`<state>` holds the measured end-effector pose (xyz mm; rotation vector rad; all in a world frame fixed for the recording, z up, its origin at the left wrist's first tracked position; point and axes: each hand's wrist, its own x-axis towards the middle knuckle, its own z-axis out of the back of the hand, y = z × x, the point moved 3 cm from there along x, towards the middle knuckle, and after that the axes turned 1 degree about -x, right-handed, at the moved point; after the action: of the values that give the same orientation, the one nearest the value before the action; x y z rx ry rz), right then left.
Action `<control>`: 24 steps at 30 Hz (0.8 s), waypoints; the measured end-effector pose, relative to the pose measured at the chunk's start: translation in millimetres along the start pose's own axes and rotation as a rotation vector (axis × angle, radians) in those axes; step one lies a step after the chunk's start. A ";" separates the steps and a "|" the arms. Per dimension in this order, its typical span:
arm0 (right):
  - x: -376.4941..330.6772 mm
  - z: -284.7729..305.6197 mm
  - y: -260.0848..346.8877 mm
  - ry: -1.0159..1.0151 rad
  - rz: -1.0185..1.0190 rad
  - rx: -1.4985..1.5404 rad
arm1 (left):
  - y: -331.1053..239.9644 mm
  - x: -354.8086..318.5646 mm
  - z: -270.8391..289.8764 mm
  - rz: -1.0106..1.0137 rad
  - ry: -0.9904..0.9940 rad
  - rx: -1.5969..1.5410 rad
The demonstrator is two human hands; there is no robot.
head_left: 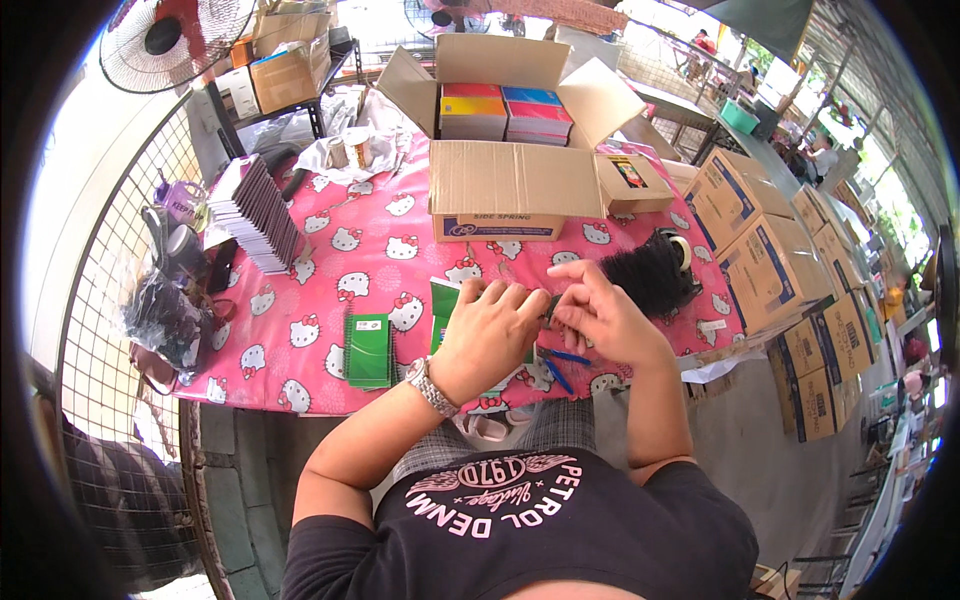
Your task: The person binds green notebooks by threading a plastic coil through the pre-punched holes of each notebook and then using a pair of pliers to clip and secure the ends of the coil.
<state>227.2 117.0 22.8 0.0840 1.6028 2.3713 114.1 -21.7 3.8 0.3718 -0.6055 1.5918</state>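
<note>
My left hand [490, 328] lies over a green notebook [443, 300], its fingers curled along the edge, so most of the notebook is hidden. Right beside it, my right hand [603, 315] has thumb and fingers drawn together with the index finger lifted. A small dark bit shows between the two hands, too little to name. A second green spiral notebook [368, 352] lies flat to the left. Blue-handled pliers [562, 372] rest below my right hand near the table's front edge. Beyond that hand sits a heap of black, thin binding coils [645, 272].
An open cardboard box [500, 190] holds stacks of colourful notebooks [505, 112]. A tall stack of spiral notebooks [255, 218] stands at left, near plastic-wrapped items [175, 310]. Cartons [765, 265] are piled at right. A tape roll [683, 252] touches the coil heap. A fan [165, 38] stands far left.
</note>
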 end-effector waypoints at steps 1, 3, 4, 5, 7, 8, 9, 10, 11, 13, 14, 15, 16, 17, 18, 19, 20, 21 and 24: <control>11.4 3.5 -6.8 0.008 0.044 0.293 | 0.6 -1.4 2.0 0.011 0.009 0.004; 50.9 14.3 -69.7 0.002 0.119 0.875 | -0.3 0.4 -0.6 0.012 0.025 -0.008; 75.0 21.0 -110.0 -0.099 0.083 0.757 | -1.1 2.5 -3.6 0.018 0.035 -0.027; 94.6 22.0 -156.3 -0.217 -0.011 0.202 | -0.6 3.6 -7.5 0.025 0.048 -0.042; 115.8 2.5 -225.6 -0.340 -0.098 -0.943 | 2.8 1.9 -10.8 0.038 0.056 -0.048; 114.9 -14.2 -229.6 -0.363 -0.066 -1.094 | 5.0 -2.0 -9.5 0.046 0.044 -0.036; 118.6 -13.7 -234.1 -0.347 -0.089 -1.005 | 6.4 -3.7 -7.8 0.050 0.032 -0.029; 120.5 -11.1 -239.1 -0.333 -0.116 -0.916 | 7.9 -3.7 -4.2 0.084 -0.026 0.011; 117.6 -13.0 -238.9 -0.311 -0.149 -0.824 | 7.8 -6.1 -0.8 0.123 -0.077 0.047; 108.0 -11.2 -239.8 -0.278 -0.222 -0.638 | 10.8 -9.3 -2.3 0.193 -0.063 0.073; 108.9 -5.2 -213.4 -0.235 -0.106 -0.210 | 17.2 -12.3 -0.5 0.235 -0.003 0.082; 104.0 8.2 -173.4 -0.188 0.001 0.213 | 22.9 -14.3 -1.8 0.276 0.056 0.081; 89.2 8.7 -117.4 -0.014 0.186 0.593 | 27.2 -17.9 -0.8 0.257 0.038 0.093; 70.7 15.7 -69.5 0.147 0.366 0.966 | 27.5 -17.3 -0.8 0.260 0.037 0.082; 62.3 27.1 -53.0 0.239 0.311 0.644 | 23.9 -12.7 -1.9 0.251 0.039 0.060; 60.4 38.5 -42.2 0.342 0.255 0.325 | 21.7 -12.0 -1.2 0.251 0.037 0.052; 58.8 46.0 -36.5 0.437 0.200 -0.007 | 20.8 -9.0 -1.3 0.237 0.021 0.055; 56.5 48.2 -30.8 0.412 0.229 0.129 | 20.5 -8.2 -2.5 0.240 0.020 0.041; 49.0 42.8 -18.1 0.543 0.375 0.817 | 21.6 -9.9 -2.4 0.247 0.013 0.001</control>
<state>192.4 174.6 17.4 -0.1222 2.9608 1.8754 94.3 -28.9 -7.2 0.2955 -0.6596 1.8289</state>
